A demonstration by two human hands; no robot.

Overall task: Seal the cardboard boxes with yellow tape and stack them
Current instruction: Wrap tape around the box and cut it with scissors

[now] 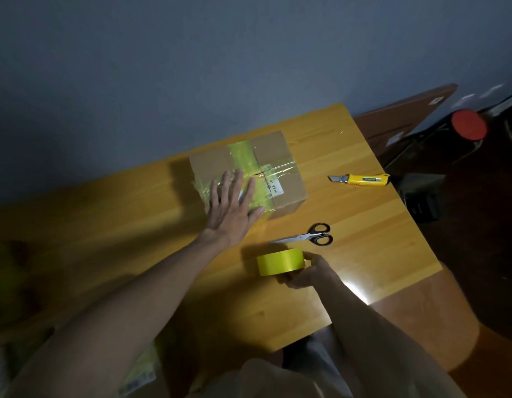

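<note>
A person's left hand lies flat, fingers straight and spread, on the near left part of a cardboard box standing on a wooden table, with a strip of yellow tape running across the box's top. In front of the box, nearer the person, the right hand curls round a roll of yellow tape. Black-handled scissors lie between the box and the roll, and a yellow utility knife lies to the box's right, well apart from it
</note>
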